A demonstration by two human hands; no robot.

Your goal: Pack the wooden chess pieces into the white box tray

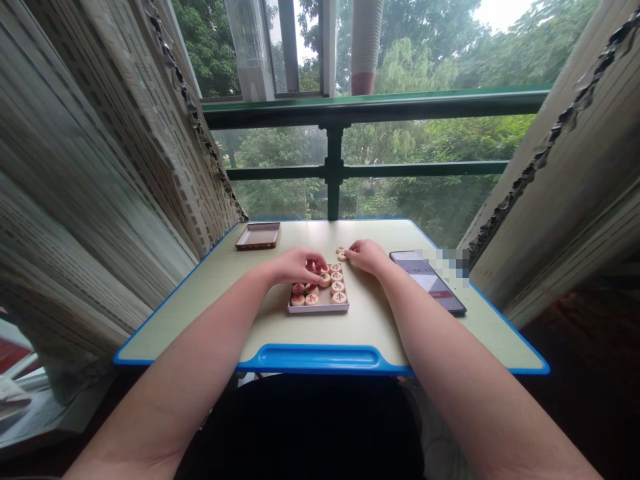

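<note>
A small pale box (319, 307) sits in the middle of the table, holding several round wooden chess pieces (338, 288) with red and dark marks. My left hand (296, 264) hovers over the box's far left part, fingers curled down onto the pieces there. My right hand (367, 255) rests just beyond the box's far right corner, fingertips pinched on a loose piece (342, 254) lying on the table.
The table (240, 313) is pale with a blue rim. A brown box lid (259, 236) lies at its far left. A phone (428, 281) lies at the right. Curtains hang on both sides, and a green window rail (350, 107) stands behind.
</note>
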